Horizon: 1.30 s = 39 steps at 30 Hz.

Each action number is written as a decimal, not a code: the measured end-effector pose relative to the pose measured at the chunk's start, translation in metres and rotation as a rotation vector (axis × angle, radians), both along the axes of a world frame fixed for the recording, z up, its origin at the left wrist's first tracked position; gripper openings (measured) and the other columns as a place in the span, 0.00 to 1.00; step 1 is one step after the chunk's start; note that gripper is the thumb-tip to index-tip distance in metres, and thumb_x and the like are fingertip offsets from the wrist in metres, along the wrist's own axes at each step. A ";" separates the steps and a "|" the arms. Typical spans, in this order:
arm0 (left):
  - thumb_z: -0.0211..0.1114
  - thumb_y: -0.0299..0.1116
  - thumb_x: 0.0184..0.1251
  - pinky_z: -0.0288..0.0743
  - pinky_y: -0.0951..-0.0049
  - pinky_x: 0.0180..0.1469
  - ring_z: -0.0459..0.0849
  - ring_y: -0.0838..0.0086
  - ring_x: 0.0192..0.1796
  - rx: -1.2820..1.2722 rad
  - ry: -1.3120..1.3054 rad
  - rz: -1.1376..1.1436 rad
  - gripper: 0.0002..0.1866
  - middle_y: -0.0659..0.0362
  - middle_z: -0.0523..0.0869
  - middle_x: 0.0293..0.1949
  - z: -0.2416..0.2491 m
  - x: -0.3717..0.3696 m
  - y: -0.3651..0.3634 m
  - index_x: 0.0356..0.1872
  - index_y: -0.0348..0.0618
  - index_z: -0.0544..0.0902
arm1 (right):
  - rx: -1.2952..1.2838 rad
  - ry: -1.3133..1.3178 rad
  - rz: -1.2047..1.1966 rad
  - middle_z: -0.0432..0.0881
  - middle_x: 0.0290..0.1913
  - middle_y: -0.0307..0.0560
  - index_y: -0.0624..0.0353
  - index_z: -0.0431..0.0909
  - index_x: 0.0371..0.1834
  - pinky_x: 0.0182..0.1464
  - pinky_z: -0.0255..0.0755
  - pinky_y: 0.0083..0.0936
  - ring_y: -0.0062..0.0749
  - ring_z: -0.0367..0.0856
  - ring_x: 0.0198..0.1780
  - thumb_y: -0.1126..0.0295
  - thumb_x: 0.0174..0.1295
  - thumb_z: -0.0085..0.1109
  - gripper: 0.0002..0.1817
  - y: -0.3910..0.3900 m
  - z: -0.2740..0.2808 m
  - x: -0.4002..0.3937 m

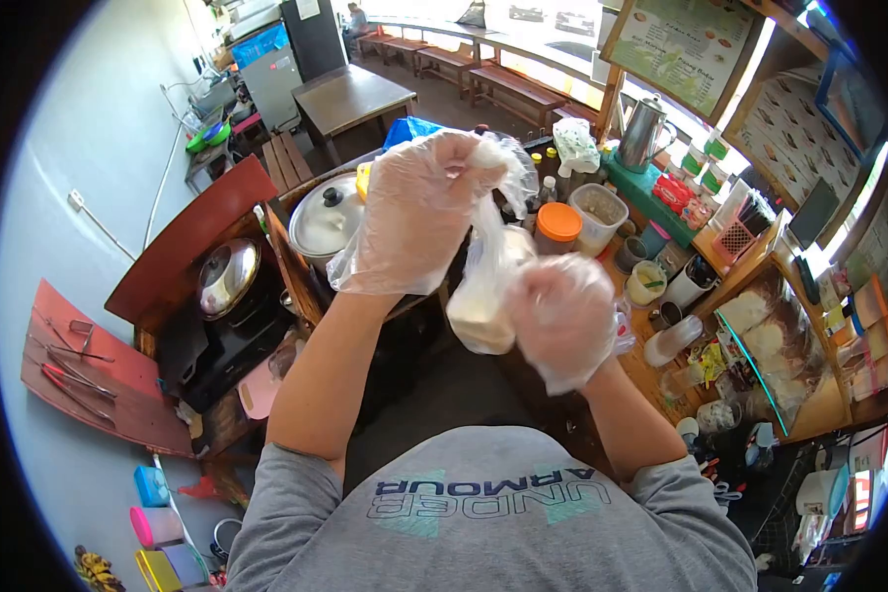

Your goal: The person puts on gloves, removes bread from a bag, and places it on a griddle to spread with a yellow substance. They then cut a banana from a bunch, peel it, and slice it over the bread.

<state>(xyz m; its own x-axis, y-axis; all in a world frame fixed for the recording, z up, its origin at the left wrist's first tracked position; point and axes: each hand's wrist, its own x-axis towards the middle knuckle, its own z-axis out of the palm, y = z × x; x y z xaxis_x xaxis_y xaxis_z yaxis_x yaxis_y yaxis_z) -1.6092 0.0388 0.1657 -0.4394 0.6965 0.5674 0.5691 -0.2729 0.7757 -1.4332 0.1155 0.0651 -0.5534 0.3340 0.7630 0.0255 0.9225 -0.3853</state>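
Observation:
My left hand (414, 212), in a clear plastic glove, is raised with its fingers closed on the gathered top of a plastic bag (485, 237). The thin bag hangs down with a pale, whitish filling (483, 321) in its lower part; what the filling is I cannot make out. Right beside the bag is my right hand (562, 321), gloved the same way and smeared by motion. Its fingers look curled in, and whatever they hold is hidden.
A lidded pot (328, 215) stands left of my left hand. On the right counter are an orange-lidded jar (558, 225), a clear tub (599, 212) and a metal kettle (644, 136). Tongs (79, 385) lie on a red board at left. A metal table (350, 97) stands beyond.

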 end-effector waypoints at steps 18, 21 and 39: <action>0.76 0.31 0.66 0.81 0.73 0.48 0.85 0.80 0.42 -0.241 -0.070 -0.198 0.19 0.60 0.90 0.43 -0.073 0.000 0.012 0.55 0.36 0.85 | -0.827 0.363 0.454 0.84 0.35 0.32 0.63 0.85 0.45 0.36 0.72 0.24 0.15 0.76 0.34 0.66 0.73 0.68 0.10 0.066 -0.013 -0.044; 0.73 0.30 0.69 0.80 0.74 0.42 0.83 0.81 0.35 -0.283 -0.052 -0.103 0.09 0.62 0.89 0.33 -0.077 0.008 0.017 0.43 0.35 0.89 | -0.853 0.362 0.435 0.83 0.36 0.31 0.61 0.85 0.44 0.37 0.71 0.20 0.12 0.74 0.36 0.68 0.72 0.69 0.08 0.063 0.014 -0.033; 0.68 0.26 0.75 0.76 0.76 0.34 0.80 0.84 0.31 0.109 -0.597 -0.234 0.06 0.65 0.85 0.31 -0.077 0.055 0.098 0.38 0.33 0.86 | -0.901 0.286 0.129 0.78 0.31 0.31 0.60 0.80 0.28 0.35 0.68 0.24 0.13 0.70 0.32 0.61 0.67 0.73 0.17 0.122 -0.007 0.062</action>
